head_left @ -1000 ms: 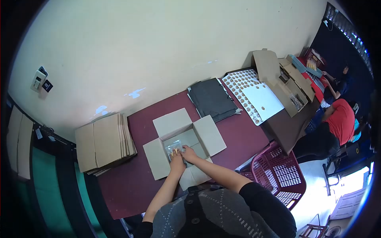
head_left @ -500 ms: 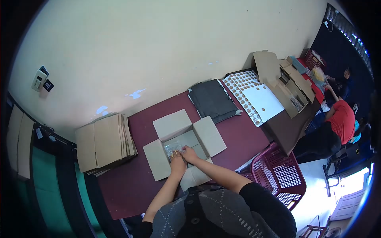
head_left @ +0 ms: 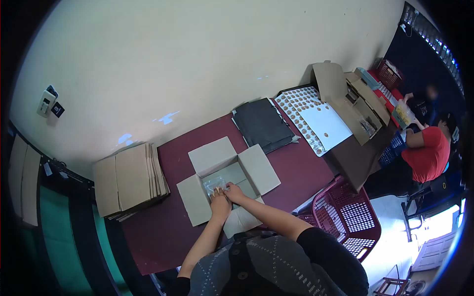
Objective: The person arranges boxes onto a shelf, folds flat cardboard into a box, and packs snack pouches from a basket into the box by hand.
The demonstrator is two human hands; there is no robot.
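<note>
An open cardboard box stands on the table with its flaps folded outward. Clear plastic bags lie in its left part. My left hand reaches over the near side into the box, its fingers bunched on the near end of the plastic. Right beside it, my right hand has its fingers curled at the edge of the same plastic. What the bags hold is too small to make out.
Folded cardboard boxes are stacked at the left of the maroon table. Black folders and a white sheet with rows of brown pieces lie behind. A maroon basket stands at the right. A person in red works further off.
My hands stay at the plastic in the box, with only slight finger movement. The person in red has turned and shifted to the right.
</note>
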